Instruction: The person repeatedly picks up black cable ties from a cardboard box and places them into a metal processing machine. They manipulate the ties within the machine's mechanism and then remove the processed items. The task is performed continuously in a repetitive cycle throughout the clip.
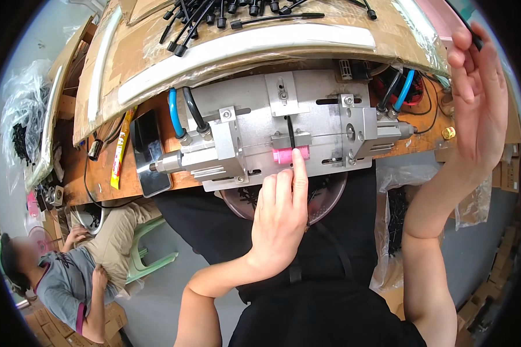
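My left hand (pixel 279 220) reaches up to a metal fixture (pixel 255 125) on the bench. Its index finger is stretched out, the tip touching a pink block (pixel 282 156) at the fixture's front middle; the other fingers are bent and the thumb is hidden. A slim black rod (pixel 290 132) stands in the fixture's central slot, its lower end by that fingertip. At the upper right my right hand (pixel 479 98) is raised, with a thin dark rod (pixel 476 39) between its thumb and fingers. Most of that rod runs out of the picture.
Cardboard (pixel 260 43) with white foam edging rises behind the fixture, bearing several black rods with knobbed ends (pixel 214 14). A phone (pixel 150 153) and yellow packet (pixel 120 150) lie left. Blue hoses (pixel 173 110) join the fixture. Another person (pixel 69 283) sits lower left.
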`<state>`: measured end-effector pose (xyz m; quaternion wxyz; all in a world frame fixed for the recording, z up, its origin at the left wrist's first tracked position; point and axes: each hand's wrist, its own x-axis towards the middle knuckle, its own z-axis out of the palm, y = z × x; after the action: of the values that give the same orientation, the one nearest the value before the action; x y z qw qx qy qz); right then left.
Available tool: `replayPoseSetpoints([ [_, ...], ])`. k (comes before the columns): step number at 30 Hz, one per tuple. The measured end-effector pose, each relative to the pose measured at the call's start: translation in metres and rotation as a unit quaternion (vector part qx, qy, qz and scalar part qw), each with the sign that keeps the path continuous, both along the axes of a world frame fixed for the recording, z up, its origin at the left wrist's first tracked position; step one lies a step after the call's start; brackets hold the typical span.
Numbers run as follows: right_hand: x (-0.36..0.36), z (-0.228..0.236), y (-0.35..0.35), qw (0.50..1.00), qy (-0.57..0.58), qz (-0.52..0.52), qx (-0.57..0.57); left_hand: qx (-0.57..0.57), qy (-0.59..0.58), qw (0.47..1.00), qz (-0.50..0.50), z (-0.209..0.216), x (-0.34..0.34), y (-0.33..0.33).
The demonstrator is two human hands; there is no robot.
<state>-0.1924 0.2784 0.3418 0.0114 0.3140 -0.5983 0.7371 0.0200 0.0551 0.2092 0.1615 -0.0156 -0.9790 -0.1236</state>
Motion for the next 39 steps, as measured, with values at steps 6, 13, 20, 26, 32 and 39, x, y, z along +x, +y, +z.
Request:
replayPoseSetpoints([
  [6,0.034,-0.019,-0.029,0.988,0.13,-0.074,0.048,-0.01,-0.023,1.0,-0.016,0.004,-0.003,-0.004],
  [13,0.13,-0.097,-0.078,0.936,0.217,-0.128,0.245,0.066,-0.019,0.997,-0.033,0.034,-0.006,-0.031],
  [20,0.154,-0.151,-0.101,0.904,0.258,-0.093,0.328,-0.042,0.205,0.977,0.049,0.089,-0.095,-0.133],
  [26,0.151,-0.142,-0.11,0.902,0.245,-0.07,0.349,0.058,0.155,0.986,0.037,0.106,-0.084,-0.135],
  [32,0.097,-0.071,-0.098,0.851,0.334,-0.16,0.373,0.02,0.208,0.977,0.047,0.077,-0.024,-0.089],
  [39,-0.054,0.015,-0.104,0.679,0.349,-0.21,0.611,-0.02,0.051,0.998,-0.028,0.009,0.005,-0.007],
])
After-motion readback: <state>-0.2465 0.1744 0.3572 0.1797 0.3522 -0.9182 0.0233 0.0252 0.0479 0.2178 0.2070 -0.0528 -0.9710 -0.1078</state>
